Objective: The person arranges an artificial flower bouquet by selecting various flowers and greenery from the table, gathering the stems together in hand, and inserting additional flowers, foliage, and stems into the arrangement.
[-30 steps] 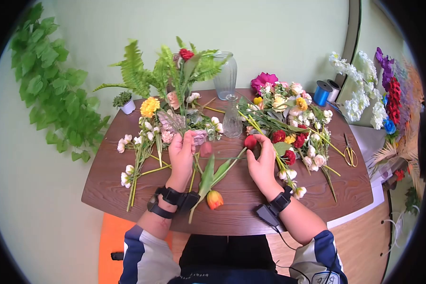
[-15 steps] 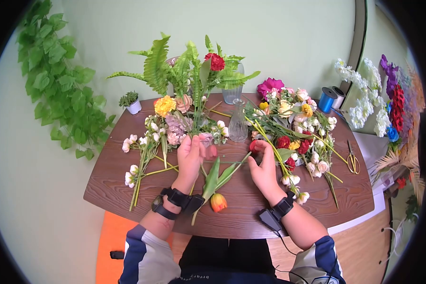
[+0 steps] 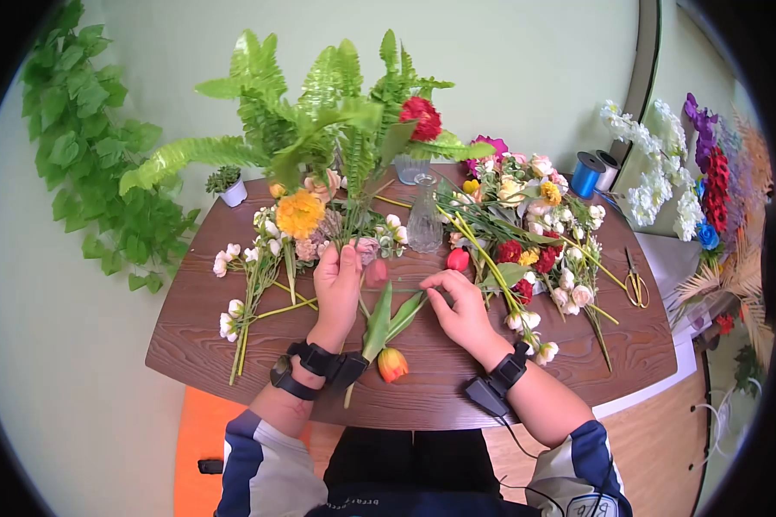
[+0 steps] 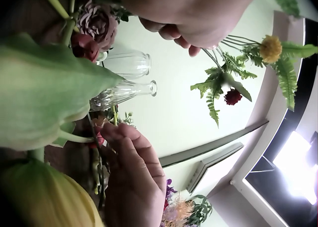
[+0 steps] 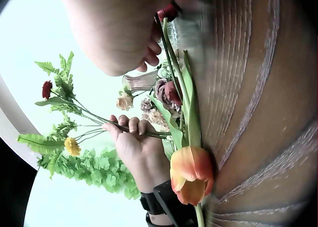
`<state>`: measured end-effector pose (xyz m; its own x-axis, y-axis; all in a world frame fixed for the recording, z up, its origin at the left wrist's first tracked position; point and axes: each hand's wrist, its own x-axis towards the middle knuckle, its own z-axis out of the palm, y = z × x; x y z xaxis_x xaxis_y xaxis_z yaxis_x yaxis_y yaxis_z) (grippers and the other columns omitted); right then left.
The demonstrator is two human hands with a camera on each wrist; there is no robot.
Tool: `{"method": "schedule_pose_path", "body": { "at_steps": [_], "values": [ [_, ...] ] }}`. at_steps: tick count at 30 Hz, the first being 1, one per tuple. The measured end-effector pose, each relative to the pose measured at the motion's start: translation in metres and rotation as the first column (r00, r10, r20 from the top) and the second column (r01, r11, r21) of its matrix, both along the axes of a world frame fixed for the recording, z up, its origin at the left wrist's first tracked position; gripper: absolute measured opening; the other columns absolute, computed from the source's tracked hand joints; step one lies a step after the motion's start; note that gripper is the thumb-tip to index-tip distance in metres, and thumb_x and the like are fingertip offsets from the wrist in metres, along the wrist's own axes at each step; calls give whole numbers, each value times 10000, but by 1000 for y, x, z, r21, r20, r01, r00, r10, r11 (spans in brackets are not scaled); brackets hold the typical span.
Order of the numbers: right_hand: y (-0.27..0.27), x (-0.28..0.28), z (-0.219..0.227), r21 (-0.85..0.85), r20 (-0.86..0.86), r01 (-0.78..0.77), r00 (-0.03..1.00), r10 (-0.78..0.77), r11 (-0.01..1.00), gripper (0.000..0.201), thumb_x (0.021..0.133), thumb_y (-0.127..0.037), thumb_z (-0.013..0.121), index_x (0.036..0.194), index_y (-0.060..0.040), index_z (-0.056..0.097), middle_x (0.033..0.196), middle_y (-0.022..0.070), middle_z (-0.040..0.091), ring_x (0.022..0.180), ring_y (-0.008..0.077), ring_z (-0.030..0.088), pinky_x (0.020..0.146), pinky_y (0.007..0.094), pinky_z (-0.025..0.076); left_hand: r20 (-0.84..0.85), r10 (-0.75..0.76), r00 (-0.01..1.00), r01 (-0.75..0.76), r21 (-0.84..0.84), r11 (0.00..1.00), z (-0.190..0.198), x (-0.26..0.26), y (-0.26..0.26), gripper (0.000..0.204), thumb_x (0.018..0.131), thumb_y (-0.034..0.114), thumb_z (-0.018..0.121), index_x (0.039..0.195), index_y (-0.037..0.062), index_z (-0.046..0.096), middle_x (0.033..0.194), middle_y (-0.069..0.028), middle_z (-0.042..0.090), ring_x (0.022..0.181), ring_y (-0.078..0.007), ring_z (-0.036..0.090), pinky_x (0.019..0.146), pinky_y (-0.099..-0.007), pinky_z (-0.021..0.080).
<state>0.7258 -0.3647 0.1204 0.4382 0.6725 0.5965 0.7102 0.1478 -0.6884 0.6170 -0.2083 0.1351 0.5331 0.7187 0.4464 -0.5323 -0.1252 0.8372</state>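
Note:
My left hand (image 3: 338,284) grips a bunch of stems, with fern fronds (image 3: 259,112), a yellow flower (image 3: 300,214) and a red carnation (image 3: 421,118) above it. The same hand (image 5: 141,150) shows its fingers curled round the stems in the right wrist view. My right hand (image 3: 464,317), thumb and fingertips brought together, seems to pinch a green stem low over the table; the contact is partly hidden. Between the hands lie an orange tulip (image 3: 393,364) with broad leaves (image 3: 377,327) and a red tulip (image 3: 376,272). Another red tulip (image 3: 458,259) is beyond my right fingers.
Glass vases (image 3: 424,220) stand at the back centre of the brown table (image 3: 448,388). White roses lie left; mixed flowers (image 3: 526,250) lie right. Gold scissors (image 3: 636,289) are by the right edge, ribbon spools (image 3: 587,174) at the back right, a small potted plant (image 3: 231,191) back left.
My right hand has moved left, away from the right red tulip. The bunch in my left hand has tilted nearer the camera, its ferns and flowers now appearing larger.

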Motion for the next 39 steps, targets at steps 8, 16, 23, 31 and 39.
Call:
{"method": "schedule_pose_path", "body": {
  "at_steps": [8,16,23,31,39],
  "values": [
    [3,5,-5,-60,58,7,998,-3,998,96,745,-29,577,840,-37,592,818,99,585,816,295,546,737,363,424,-19,114,993,-116,-118,986,-3,-2,8,254,935,257,463,772,72,525,617,60,420,500,-4,320,456,-154,250],
    [2,5,-5,-124,101,0,995,13,992,96,747,-64,591,843,-48,592,831,88,589,841,282,543,751,363,401,-142,25,990,-15,75,997,-4,0,15,130,873,120,566,881,-6,597,730,-6,591,620,-41,526,546,-169,409],
    [3,5,-6,-137,87,-5,996,17,991,100,751,-65,591,850,-51,591,838,86,588,851,281,544,760,364,397,-227,3,974,2,18,1000,-1,-3,12,140,871,111,562,892,-19,610,675,-20,609,555,-48,546,490,-168,408],
    [1,5,-6,-130,96,16,995,-4,991,139,747,-61,595,886,-51,590,852,93,593,863,281,548,782,358,397,-167,94,982,-100,-24,995,5,-4,9,218,917,201,501,897,22,624,589,47,470,478,8,374,417,-148,263],
    [1,6,-3,-97,116,131,986,-120,987,179,737,-37,619,915,-41,604,905,89,621,903,264,572,853,349,395,-242,21,970,13,136,991,9,-3,0,270,936,207,452,848,-5,595,561,28,489,498,-27,437,474,-165,347]
  ]
}}
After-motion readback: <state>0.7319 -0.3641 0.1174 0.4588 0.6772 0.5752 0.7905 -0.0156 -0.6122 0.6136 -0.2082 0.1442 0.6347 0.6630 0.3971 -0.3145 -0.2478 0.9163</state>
